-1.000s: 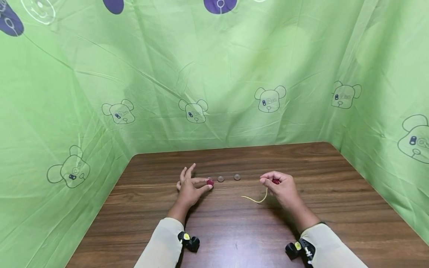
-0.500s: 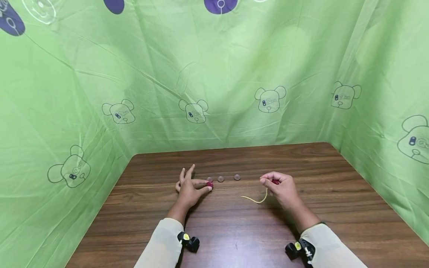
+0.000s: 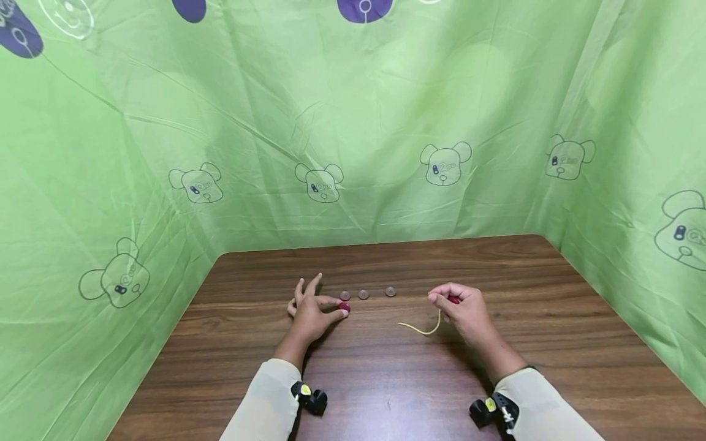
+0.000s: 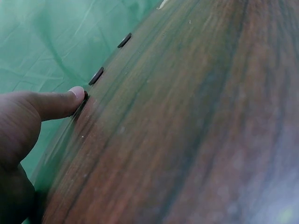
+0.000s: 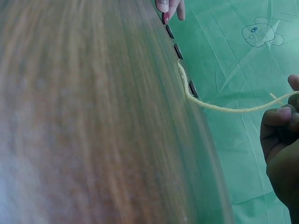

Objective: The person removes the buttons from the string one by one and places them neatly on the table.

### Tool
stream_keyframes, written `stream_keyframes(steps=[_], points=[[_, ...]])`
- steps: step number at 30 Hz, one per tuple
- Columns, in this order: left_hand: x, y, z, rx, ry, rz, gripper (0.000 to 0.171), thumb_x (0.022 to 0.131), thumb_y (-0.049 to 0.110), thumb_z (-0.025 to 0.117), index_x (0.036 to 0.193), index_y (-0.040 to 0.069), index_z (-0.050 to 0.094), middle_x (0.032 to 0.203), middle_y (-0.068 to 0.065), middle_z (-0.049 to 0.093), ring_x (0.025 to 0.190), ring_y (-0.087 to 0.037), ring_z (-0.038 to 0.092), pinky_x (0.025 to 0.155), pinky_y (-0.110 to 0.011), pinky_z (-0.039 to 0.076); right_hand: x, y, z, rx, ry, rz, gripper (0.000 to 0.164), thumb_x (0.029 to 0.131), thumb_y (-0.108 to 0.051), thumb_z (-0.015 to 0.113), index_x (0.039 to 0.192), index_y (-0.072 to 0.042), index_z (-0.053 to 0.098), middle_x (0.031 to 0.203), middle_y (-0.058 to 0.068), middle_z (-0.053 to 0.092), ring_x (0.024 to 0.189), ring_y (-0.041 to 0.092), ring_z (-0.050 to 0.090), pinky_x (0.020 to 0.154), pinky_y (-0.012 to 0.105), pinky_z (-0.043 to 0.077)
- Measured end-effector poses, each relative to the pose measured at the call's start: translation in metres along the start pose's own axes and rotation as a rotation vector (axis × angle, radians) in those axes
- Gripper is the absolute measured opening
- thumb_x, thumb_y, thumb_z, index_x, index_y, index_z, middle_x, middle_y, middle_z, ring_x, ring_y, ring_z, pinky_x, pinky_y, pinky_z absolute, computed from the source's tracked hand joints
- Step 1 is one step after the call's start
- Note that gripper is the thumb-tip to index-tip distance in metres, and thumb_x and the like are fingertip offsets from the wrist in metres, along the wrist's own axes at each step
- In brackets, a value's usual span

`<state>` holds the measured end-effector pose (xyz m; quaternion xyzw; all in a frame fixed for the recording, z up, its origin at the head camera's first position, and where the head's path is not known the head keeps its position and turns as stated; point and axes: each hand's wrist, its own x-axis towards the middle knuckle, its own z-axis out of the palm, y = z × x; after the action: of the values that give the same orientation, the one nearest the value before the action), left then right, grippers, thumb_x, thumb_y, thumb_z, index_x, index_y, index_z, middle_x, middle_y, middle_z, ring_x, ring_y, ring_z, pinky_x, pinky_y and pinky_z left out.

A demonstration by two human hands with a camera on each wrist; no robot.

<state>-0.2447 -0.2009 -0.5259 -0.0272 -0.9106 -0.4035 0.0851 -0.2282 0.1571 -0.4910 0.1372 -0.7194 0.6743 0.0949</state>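
My left hand (image 3: pixel 312 315) pinches a small round red button (image 3: pixel 344 307) between thumb and index finger at the tabletop, its other fingers spread. In the left wrist view my thumb (image 4: pixel 60 103) covers most of that button. Just beyond it lie three brown round buttons in a loose row: a left one (image 3: pixel 345 295), a middle one (image 3: pixel 363 294) and a right one (image 3: pixel 390 291). Over to the right, my right hand (image 3: pixel 464 309) pinches a yellow string (image 5: pixel 233 110), whose loose end curves down to the table. A small red object (image 3: pixel 453 299) shows within the right hand's curled fingers, partly hidden.
The brown wood-grain table (image 3: pixel 386 380) has rounded far corners. Green cloth (image 3: pixel 375 122) printed with bear faces hangs behind it and along both sides. Black wrist cameras are strapped over the left sleeve (image 3: pixel 265 401) and right sleeve (image 3: pixel 543 407).
My left hand has drawn the red button slightly toward me, uncovering the left brown button behind it. The right hand and the string stay nearly still.
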Motion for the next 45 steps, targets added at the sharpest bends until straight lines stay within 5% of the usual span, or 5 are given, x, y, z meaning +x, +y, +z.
stream_keyframes(steps=[12,21,24,35,45], points=[[-0.0006,-0.0007,0.0,0.019,0.0,-0.013,0.019,0.082,0.031,0.097,0.095,0.02,0.089,0.18,-0.004,0.033,0.169,-0.046,-0.001,0.122,-0.077,-0.004,-0.001,0.0026,0.0013,0.081,-0.036,0.146,0.021,0.101,-0.004,0.076,0.101,0.016,0.07,0.067,-0.009,0.056,0.049,0.005,0.044,0.044,0.022,0.039],[0.0002,0.0028,-0.0012,0.005,-0.008,-0.037,0.02,0.082,0.028,0.098,0.096,0.018,0.089,0.18,-0.004,0.033,0.169,-0.044,0.001,0.123,-0.075,-0.004,0.0015,0.0026,0.001,0.156,-0.068,0.307,0.008,0.099,-0.004,0.077,0.094,-0.01,0.077,0.074,-0.006,0.054,0.052,0.004,0.04,0.047,0.02,0.038],[0.0005,0.0033,-0.0013,0.002,-0.008,-0.033,0.021,0.082,0.028,0.098,0.096,0.017,0.089,0.179,-0.005,0.034,0.169,-0.044,0.001,0.124,-0.075,-0.004,0.0021,0.002,0.0005,0.164,-0.063,0.337,0.007,0.097,-0.002,0.079,0.101,-0.005,0.075,0.078,-0.006,0.057,0.056,0.005,0.043,0.051,0.021,0.039],[0.001,0.0029,-0.0013,-0.004,-0.014,-0.034,0.022,0.081,0.028,0.099,0.097,0.017,0.089,0.179,-0.004,0.035,0.169,-0.043,0.002,0.124,-0.073,-0.004,0.0045,0.0023,-0.0024,0.089,-0.118,0.308,0.056,0.087,0.014,0.071,0.14,0.013,0.051,0.099,0.002,0.055,0.075,0.006,0.052,0.063,0.02,0.044],[0.0018,0.0018,-0.001,-0.018,-0.015,-0.04,0.022,0.081,0.028,0.099,0.096,0.016,0.088,0.179,-0.005,0.035,0.169,-0.043,0.002,0.124,-0.073,-0.005,0.0031,-0.0005,-0.0017,0.154,-0.23,0.324,0.032,0.105,0.006,0.059,0.134,0.009,0.047,0.095,0.002,0.063,0.08,0.009,0.059,0.065,0.02,0.047]])
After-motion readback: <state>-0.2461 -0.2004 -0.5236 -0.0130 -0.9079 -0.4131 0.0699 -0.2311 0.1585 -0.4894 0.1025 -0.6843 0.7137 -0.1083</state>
